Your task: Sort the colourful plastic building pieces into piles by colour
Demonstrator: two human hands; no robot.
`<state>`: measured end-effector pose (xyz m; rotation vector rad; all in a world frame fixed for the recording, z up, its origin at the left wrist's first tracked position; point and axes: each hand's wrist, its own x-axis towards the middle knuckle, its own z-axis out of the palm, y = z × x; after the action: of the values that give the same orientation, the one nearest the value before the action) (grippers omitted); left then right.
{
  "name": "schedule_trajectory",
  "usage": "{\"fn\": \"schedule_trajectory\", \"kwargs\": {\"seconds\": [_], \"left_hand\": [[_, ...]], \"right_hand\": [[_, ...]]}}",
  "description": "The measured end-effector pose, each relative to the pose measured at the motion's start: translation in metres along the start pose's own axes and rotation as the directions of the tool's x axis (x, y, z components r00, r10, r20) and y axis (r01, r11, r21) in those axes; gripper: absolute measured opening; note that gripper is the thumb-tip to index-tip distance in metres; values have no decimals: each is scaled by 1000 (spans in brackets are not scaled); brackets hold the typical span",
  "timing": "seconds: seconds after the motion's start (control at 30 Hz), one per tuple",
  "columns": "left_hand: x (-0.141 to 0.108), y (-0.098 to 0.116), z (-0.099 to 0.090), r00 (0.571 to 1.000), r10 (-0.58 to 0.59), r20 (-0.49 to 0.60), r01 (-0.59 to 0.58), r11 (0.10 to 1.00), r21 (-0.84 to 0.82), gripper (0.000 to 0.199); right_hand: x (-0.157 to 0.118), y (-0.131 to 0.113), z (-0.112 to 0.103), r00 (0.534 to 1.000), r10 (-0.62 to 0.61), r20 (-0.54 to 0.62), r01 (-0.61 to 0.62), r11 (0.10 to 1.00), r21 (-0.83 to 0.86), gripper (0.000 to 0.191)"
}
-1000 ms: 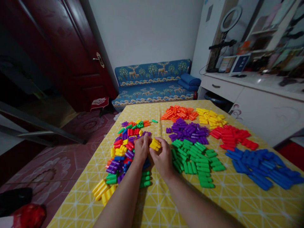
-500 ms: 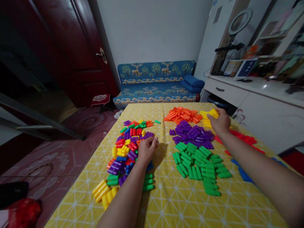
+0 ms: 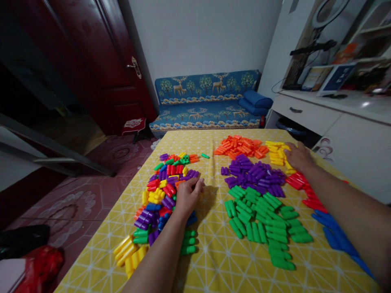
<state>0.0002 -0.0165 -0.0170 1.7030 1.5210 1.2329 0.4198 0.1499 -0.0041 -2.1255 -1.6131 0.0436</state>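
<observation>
My right hand (image 3: 299,158) is at the far right of the table, its fingers closed around a yellow plastic block at the edge of the yellow pile (image 3: 276,153). My left hand (image 3: 188,196) rests at the right side of the mixed pile (image 3: 166,191) of coloured blocks, fingers curled with the thumb against them; whether anything is inside is hidden. Sorted piles lie on the right: orange blocks (image 3: 240,146), purple blocks (image 3: 255,175) and green blocks (image 3: 262,221). Red blocks (image 3: 301,184) and blue blocks (image 3: 334,230) are partly covered by my right forearm.
A yellow patterned cloth (image 3: 220,268) covers the table. One green block (image 3: 205,156) lies apart near the mixed pile. Beyond the table stands a blue sofa (image 3: 207,108). A white cabinet (image 3: 345,134) is on the right, and a red stool (image 3: 134,124) at left.
My right hand has lowered the yellow block onto the yellow pile's right edge. The left hand stays beside the mixed pile. The camera view has turned slightly.
</observation>
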Motion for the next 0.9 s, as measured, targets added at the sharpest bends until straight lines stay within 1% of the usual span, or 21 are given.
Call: {"fn": "schedule_trajectory", "kwargs": {"seconds": [0.07,0.2,0.3,0.4,0.5,0.6,0.7,0.73,0.8,0.87,0.9], "left_hand": [[0,1,0,1000,-2,-3,2,1000,-9,42],[-1,2,0,1000,2,0,-2,1000,-11,42],[-1,2,0,1000,-6,3,6,1000,-10,42],[0,0,0,1000,-17,0,17,1000,-8,42],[0,0,0,1000,-27,-5,27,1000,-1,42],[0,1,0,1000,-29,-1,29,1000,0,42],[0,3,-1,1000,-12,-5,12,1000,-8,42],[0,4,-1,1000,-4,-8,4,1000,-3,42],[1,4,-1,1000,9,-12,-9,1000,14,42],[1,4,-1,1000,11,-11,-10,1000,29,43],[1,4,-1,1000,10,-9,-10,999,32,42]], "right_hand": [[8,2,0,998,57,24,-57,998,-3,54],[18,6,3,989,123,81,-122,992,-9,70],[20,5,5,975,179,129,-176,984,-32,78],[16,1,4,971,188,147,-186,982,-28,80],[10,-4,1,978,152,146,-152,988,-7,79],[2,-9,-2,987,114,116,-116,993,8,77],[-9,-20,-7,993,76,91,-77,997,10,75],[-14,-26,-8,995,55,80,-57,998,25,73],[-30,-45,-12,999,-18,41,13,992,124,68],[-56,-71,-15,993,-115,-16,115,961,253,60],[-75,-87,-17,985,-164,-50,171,927,332,57]]}}
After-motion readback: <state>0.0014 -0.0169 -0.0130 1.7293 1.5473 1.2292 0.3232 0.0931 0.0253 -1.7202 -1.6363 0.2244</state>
